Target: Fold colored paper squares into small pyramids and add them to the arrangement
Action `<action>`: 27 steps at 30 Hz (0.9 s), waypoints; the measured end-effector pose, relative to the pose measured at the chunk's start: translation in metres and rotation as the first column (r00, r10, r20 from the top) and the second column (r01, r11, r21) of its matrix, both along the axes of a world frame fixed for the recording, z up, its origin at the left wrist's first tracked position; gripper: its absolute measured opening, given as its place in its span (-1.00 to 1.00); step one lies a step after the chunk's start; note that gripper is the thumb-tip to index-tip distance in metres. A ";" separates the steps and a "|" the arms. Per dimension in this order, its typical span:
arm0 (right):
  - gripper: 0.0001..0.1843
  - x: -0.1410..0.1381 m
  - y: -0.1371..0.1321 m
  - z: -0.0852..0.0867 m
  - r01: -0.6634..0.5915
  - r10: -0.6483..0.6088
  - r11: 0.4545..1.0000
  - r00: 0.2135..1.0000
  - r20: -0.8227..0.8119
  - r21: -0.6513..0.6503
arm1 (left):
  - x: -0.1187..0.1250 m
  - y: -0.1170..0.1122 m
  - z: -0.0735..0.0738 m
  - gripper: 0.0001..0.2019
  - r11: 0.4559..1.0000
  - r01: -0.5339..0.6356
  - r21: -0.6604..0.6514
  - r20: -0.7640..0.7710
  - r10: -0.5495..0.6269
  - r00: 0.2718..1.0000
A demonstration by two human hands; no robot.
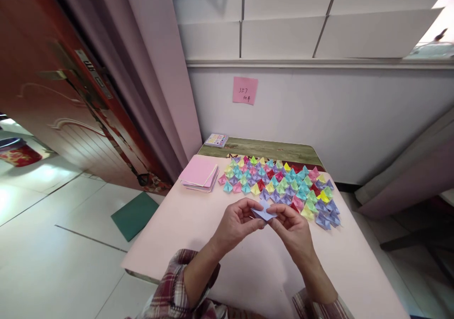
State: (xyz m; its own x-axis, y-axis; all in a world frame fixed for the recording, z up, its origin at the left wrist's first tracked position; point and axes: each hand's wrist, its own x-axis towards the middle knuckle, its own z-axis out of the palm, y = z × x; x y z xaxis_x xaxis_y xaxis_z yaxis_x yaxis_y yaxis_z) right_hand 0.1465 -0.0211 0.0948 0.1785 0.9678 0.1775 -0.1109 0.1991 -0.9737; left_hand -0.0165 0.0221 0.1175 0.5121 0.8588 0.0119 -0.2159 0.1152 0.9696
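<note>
Pinched between both hands is a small lavender folded paper piece (264,212), raised a little over the pink tabletop. My left hand (238,220) grips its left side, with thumb below and fingers above. On the opposite side my right hand (292,226) holds it in the same way. Just beyond my hands lie several rows of folded paper pieces (282,185) in blue, purple, green, yellow, pink and red. Part of the near rows is hidden behind my fingers. Left of them sits a stack of square paper sheets (200,171), pink on top.
The pink-covered table (170,234) stands against a wall. At its far left corner lies a small patterned packet (217,140). A pink note (245,91) with handwriting is stuck on the wall. A dark green sheet (135,216) lies on the floor, near the door (71,101).
</note>
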 end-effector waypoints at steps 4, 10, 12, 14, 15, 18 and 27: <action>-0.81 0.003 0.000 0.001 0.049 -0.053 0.996 0.997 0.052 0.073 | 0.001 0.000 0.001 -0.71 0.999 -0.027 0.020 0.033 0.027 0.999; -0.88 0.003 -0.002 0.007 0.048 -0.056 0.995 0.993 0.104 0.083 | 0.003 -0.001 0.001 -0.77 0.976 -0.174 0.128 -0.015 0.178 0.984; -0.87 -0.001 -0.003 0.008 0.062 -0.065 0.997 0.996 0.068 0.042 | 0.005 -0.002 0.001 -0.78 0.970 -0.196 0.143 -0.024 0.201 0.979; -0.84 -0.006 -0.003 0.008 0.098 -0.098 0.995 0.995 0.017 0.001 | 0.007 -0.003 0.001 -0.79 0.966 -0.220 0.133 -0.011 0.223 0.975; -0.82 -0.009 -0.003 0.008 0.116 -0.116 0.993 0.993 -0.008 -0.013 | 0.009 -0.003 0.002 -0.79 0.964 -0.237 0.119 0.006 0.238 0.971; -0.72 -0.014 -0.002 0.009 0.148 -0.150 0.988 0.987 -0.062 -0.036 | 0.012 -0.002 0.004 -0.74 0.964 -0.261 0.048 0.045 0.259 0.965; -0.61 -0.006 0.004 0.006 -0.019 0.031 0.966 0.999 0.044 -0.258 | 0.003 0.006 -0.005 -0.68 0.990 -0.087 -0.111 -0.101 0.076 0.992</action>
State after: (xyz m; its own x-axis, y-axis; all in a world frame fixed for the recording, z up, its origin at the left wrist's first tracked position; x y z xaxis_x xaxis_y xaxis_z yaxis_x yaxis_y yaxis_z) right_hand 0.1402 -0.0175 0.1010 0.1510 0.9860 -0.0704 -0.0652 -0.0611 -0.9960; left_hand -0.0130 0.0282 0.1124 0.4340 0.8908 -0.1347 -0.1359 0.2125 0.9677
